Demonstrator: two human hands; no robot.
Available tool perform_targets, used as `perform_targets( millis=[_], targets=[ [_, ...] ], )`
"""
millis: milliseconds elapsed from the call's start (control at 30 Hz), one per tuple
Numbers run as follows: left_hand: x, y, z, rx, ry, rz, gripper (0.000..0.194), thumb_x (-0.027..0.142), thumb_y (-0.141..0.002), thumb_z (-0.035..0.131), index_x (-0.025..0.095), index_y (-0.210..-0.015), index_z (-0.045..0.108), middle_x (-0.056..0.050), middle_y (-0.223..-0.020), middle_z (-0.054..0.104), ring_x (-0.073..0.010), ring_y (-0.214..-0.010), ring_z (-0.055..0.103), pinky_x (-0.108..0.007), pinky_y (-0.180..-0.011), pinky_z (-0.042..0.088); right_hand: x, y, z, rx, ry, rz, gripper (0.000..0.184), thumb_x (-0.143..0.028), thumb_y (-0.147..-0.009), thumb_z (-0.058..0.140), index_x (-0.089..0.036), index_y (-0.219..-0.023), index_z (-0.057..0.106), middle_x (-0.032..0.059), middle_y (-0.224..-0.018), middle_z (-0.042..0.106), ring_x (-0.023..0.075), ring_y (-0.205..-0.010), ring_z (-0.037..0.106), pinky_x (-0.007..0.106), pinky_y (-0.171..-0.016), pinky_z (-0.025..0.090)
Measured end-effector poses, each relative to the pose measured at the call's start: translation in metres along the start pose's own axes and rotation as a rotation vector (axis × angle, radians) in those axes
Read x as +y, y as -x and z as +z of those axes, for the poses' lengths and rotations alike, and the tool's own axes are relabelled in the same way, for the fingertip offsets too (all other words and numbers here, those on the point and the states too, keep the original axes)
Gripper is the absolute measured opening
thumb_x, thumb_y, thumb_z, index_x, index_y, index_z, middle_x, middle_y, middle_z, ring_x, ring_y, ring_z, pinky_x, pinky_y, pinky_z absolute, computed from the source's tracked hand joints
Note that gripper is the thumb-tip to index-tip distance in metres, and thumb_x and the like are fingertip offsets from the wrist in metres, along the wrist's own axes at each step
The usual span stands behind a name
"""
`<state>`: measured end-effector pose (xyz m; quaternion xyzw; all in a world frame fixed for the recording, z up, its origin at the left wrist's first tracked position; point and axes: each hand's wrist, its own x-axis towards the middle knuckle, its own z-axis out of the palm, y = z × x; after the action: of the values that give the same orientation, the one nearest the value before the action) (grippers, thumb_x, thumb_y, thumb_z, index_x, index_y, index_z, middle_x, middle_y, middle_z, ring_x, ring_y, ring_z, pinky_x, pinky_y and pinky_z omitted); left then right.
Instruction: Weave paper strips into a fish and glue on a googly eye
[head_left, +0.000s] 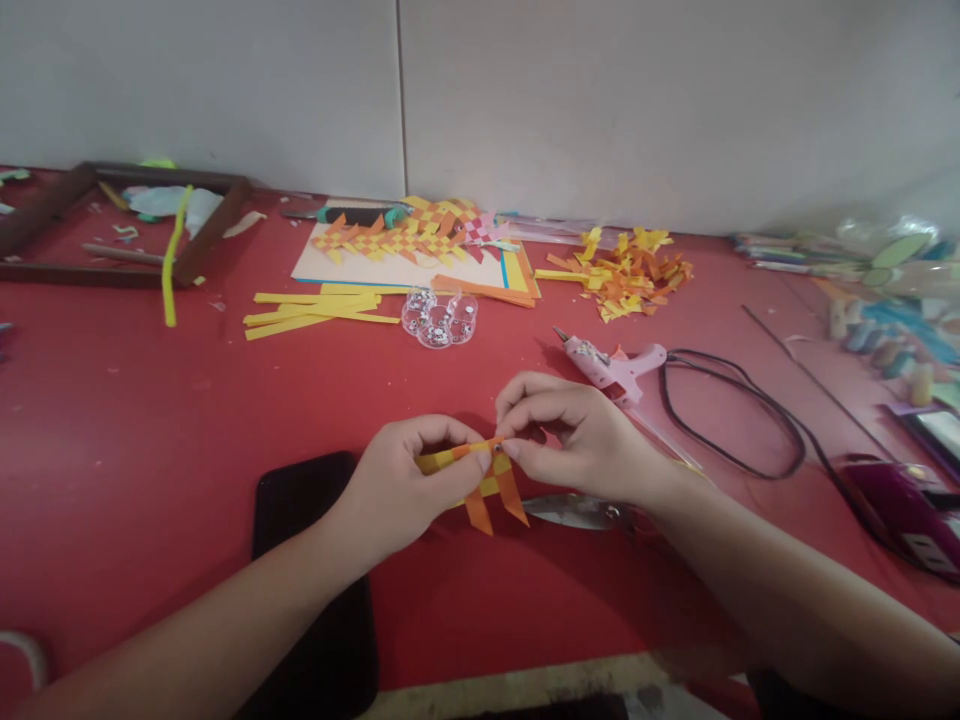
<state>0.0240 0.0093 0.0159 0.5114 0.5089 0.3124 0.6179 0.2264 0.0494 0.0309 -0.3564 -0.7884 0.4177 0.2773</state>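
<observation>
A woven paper fish [491, 485] in orange and yellow strips is between my hands, above the front of the red table. My left hand [397, 480] grips its body, thumb on the near side and fingers behind. At the fish's upper right corner, the fingertips of my right hand [562, 430] are pinched together against the paper. A small googly eye [497, 449] shows on the strip beside those fingertips. Loose orange strip ends hang below. What lies behind the fingers is hidden.
A pink glue gun [611, 368] with a black cord lies beyond my right hand, scissors [574, 511] under it. A black phone [311, 610] is below my left arm. Farther back are a clear case of googly eyes [439, 318], yellow strips [315, 312], paper scraps [630, 275] and a wooden frame [82, 272].
</observation>
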Motion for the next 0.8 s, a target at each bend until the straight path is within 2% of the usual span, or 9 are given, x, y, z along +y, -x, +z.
perform_targets(
  millis=[633, 800],
  targets=[
    [-0.0010, -0.0001, -0.0003, 0.007, -0.005, -0.017, 0.021, 0.036, -0.075, 0.069, 0.016, -0.072, 0.063, 0.004, -0.063, 0.053, -0.0064, -0.053, 0.039, -0.018, -0.051, 0.032, -0.0021, 0.0001, 0.0000, -0.003, 0.025, 0.005, 0.008, -0.016, -0.081, 0.064, -0.016, -0.076, 0.070, 0.0023, -0.084, 0.060, 0.0095, -0.070, 0.058, 0.023, -0.064, 0.049],
    [-0.0003, 0.0002, -0.0001, 0.011, -0.009, -0.014, 0.020, 0.035, -0.075, 0.069, 0.016, -0.073, 0.064, 0.004, -0.064, 0.055, -0.0065, -0.054, 0.040, -0.018, -0.052, 0.034, -0.0023, 0.0001, 0.0004, 0.001, 0.061, -0.029, 0.011, -0.012, -0.081, 0.061, -0.016, -0.077, 0.070, 0.0020, -0.083, 0.060, 0.0079, -0.066, 0.057, 0.020, -0.058, 0.047]
  ],
)
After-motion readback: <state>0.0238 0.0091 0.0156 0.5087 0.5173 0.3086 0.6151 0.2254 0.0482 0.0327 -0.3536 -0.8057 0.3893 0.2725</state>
